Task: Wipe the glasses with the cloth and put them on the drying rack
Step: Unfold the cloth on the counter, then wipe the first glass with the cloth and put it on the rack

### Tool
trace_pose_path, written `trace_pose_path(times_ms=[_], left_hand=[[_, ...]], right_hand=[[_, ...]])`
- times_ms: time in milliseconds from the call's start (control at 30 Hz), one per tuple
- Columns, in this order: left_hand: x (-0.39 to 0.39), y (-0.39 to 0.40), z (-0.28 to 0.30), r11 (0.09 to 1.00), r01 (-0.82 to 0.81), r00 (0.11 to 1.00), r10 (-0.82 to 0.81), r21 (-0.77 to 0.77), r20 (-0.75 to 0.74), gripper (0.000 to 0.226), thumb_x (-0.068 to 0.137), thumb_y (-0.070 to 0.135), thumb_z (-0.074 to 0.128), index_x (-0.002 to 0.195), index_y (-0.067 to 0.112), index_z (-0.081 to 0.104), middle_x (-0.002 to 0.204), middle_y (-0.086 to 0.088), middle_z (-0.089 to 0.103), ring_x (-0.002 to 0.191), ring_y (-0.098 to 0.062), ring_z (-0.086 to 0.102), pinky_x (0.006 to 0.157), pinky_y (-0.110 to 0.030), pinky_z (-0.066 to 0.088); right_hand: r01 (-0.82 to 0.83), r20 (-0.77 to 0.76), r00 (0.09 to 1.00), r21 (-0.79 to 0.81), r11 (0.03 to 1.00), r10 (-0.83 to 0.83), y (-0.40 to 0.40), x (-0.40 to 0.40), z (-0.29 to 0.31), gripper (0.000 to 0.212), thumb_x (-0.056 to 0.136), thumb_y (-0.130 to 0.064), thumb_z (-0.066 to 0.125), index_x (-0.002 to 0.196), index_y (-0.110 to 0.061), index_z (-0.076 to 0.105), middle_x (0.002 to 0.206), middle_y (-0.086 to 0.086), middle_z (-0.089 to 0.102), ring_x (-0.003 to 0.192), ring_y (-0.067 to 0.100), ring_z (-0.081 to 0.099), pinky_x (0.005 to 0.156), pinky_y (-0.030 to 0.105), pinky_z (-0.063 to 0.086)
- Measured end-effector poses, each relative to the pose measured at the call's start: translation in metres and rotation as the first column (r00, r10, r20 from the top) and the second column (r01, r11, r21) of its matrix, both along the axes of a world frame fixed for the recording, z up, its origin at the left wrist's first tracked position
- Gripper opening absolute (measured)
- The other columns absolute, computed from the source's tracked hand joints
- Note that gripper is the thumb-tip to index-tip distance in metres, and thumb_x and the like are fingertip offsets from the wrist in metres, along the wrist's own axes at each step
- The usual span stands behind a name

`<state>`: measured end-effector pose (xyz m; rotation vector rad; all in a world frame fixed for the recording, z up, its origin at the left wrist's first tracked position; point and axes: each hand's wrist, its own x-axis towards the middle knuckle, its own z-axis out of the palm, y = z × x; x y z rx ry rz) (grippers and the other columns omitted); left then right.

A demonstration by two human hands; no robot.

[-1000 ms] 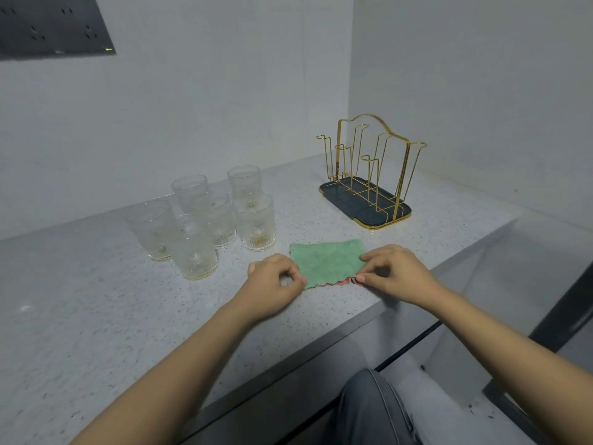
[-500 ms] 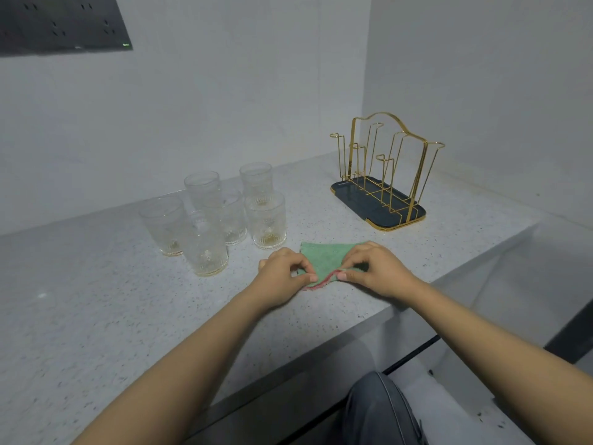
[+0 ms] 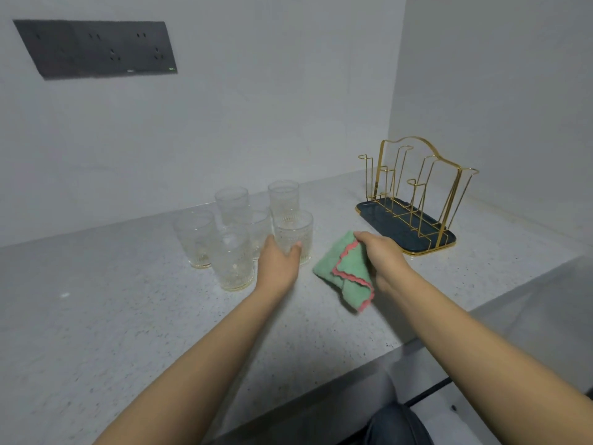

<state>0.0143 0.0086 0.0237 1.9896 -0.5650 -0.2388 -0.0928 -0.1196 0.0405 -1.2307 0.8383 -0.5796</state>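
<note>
The speckled table (image 3: 96, 316) carries everything. At two o'clock stands the gold wire drying rack (image 3: 414, 200) on its dark tray, no glass on it yet. At eleven o'clock six ribbed glasses (image 3: 224, 239) crowd together, some touching. The green cloth (image 3: 346, 271) hangs folded at centre, off the surface, the right hand (image 3: 382, 261) with its fingers clamped on the top edge. The left hand (image 3: 279, 264) has its fingers curled round the nearest glass (image 3: 293, 234). Glass is likely fragile and slippery; grasping mid-wall seems safest, lifting clear of neighbours.
</note>
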Motion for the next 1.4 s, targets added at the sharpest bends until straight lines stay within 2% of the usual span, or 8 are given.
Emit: trace_pose_path(times_ms=[200, 433, 667, 767, 867, 1000, 1133, 1400], left_hand=[[0.007, -0.018, -0.008, 0.989, -0.027, 0.990, 0.006, -0.146, -0.139, 0.086, 0.087, 0.032, 0.072, 0.151, 0.006, 0.020, 0.153, -0.011, 0.038, 0.139, -0.029, 0.040, 0.109, -0.033, 0.034], [0.018, -0.027, -0.016, 0.967, -0.080, 0.985, 0.039, -0.243, -0.168, 0.071, 0.077, 0.027, 0.082, 0.128, 0.015, 0.035, 0.132, -0.010, 0.055, 0.108, -0.021, 0.056, 0.086, -0.026, 0.042], [-0.007, -0.019, -0.006, 0.915, 0.109, 0.939, -0.223, -0.389, -0.261, 0.058, 0.080, 0.038, 0.076, 0.124, 0.014, 0.046, 0.114, -0.003, 0.066, 0.097, -0.014, 0.067, 0.075, -0.020, 0.052], [-0.017, -0.014, 0.003, 0.870, 0.150, 0.873, -0.340, -0.470, -0.349, 0.073, 0.071, 0.055, 0.070, 0.127, 0.011, 0.056, 0.124, -0.009, 0.065, 0.108, -0.017, 0.068, 0.092, -0.040, 0.056], [-0.025, -0.004, 0.006, 0.860, 0.172, 0.864, -0.366, -0.480, -0.346, 0.063, 0.076, 0.056, 0.070, 0.124, 0.017, 0.059, 0.123, 0.001, 0.065, 0.106, -0.004, 0.066, 0.087, -0.028, 0.054], [-0.035, 0.005, 0.004, 0.842, 0.188, 0.827, -0.414, -0.506, -0.381, 0.049, 0.078, 0.056, 0.068, 0.117, 0.026, 0.066, 0.120, 0.006, 0.070, 0.115, -0.011, 0.064, 0.103, -0.037, 0.047], [-0.029, 0.005, 0.011, 0.821, 0.105, 0.800, -0.405, -0.561, -0.443, 0.063, 0.075, 0.062, 0.067, 0.125, 0.022, 0.065, 0.122, -0.003, 0.070, 0.114, -0.023, 0.066, 0.105, -0.051, 0.046], [-0.030, -0.004, -0.001, 0.853, 0.104, 0.856, -0.339, -0.512, -0.390, 0.043, 0.092, 0.045, 0.058, 0.126, 0.018, 0.056, 0.118, 0.006, 0.064, 0.111, -0.010, 0.061, 0.091, -0.029, 0.047]], right_hand=[[0.000, 0.208, 0.978, 0.069, 0.998, -0.015, -0.002, 0.008, -0.020, 0.015, 0.091, -0.026, 0.054, 0.089, -0.013, 0.062, 0.101, 0.014, 0.067, 0.098, 0.030, 0.064, 0.090, 0.047, 0.051], [-0.037, 0.351, 0.936, 0.042, 0.998, 0.020, 0.001, 0.003, -0.023, 0.016, 0.094, -0.022, 0.051, 0.083, -0.012, 0.058, 0.087, 0.006, 0.062, 0.077, 0.016, 0.064, 0.058, 0.027, 0.053], [0.011, 0.413, 0.899, -0.351, 0.936, 0.144, 0.041, -0.007, -0.009, 0.015, 0.092, -0.016, 0.052, 0.079, -0.018, 0.059, 0.069, -0.015, 0.062, 0.066, 0.002, 0.058, 0.060, 0.016, 0.047], [-0.020, 0.345, 0.914, -0.491, 0.871, 0.215, 0.061, -0.007, -0.012, 0.012, 0.093, -0.026, 0.050, 0.099, -0.031, 0.059, 0.097, -0.028, 0.061, 0.095, -0.005, 0.058, 0.081, 0.014, 0.045], [-0.047, 0.212, 0.951, -0.619, 0.784, 0.224, 0.070, -0.005, -0.010, 0.033, 0.094, -0.045, 0.033, 0.126, -0.053, 0.032, 0.124, -0.053, 0.029, 0.120, -0.019, 0.035, 0.095, 0.009, 0.032], [-0.069, 0.290, 0.934, -0.432, 0.899, 0.211, 0.064, -0.005, 0.000, 0.043, 0.100, -0.036, 0.017, 0.143, -0.036, 0.022, 0.146, -0.022, 0.025, 0.132, -0.008, 0.023, 0.111, 0.017, 0.022], [-0.071, 0.201, 0.951, -0.600, 0.797, 0.236, 0.088, -0.013, -0.013, 0.041, 0.099, -0.039, 0.023, 0.139, -0.048, 0.024, 0.150, -0.025, 0.020, 0.137, -0.009, 0.017, 0.106, 0.006, 0.018], [-0.031, 0.203, 0.970, -0.448, 0.894, 0.136, 0.064, 0.004, -0.009, 0.044, 0.100, -0.040, 0.019, 0.144, -0.039, 0.019, 0.149, -0.018, 0.025, 0.136, 0.000, 0.025, 0.111, 0.022, 0.022]])
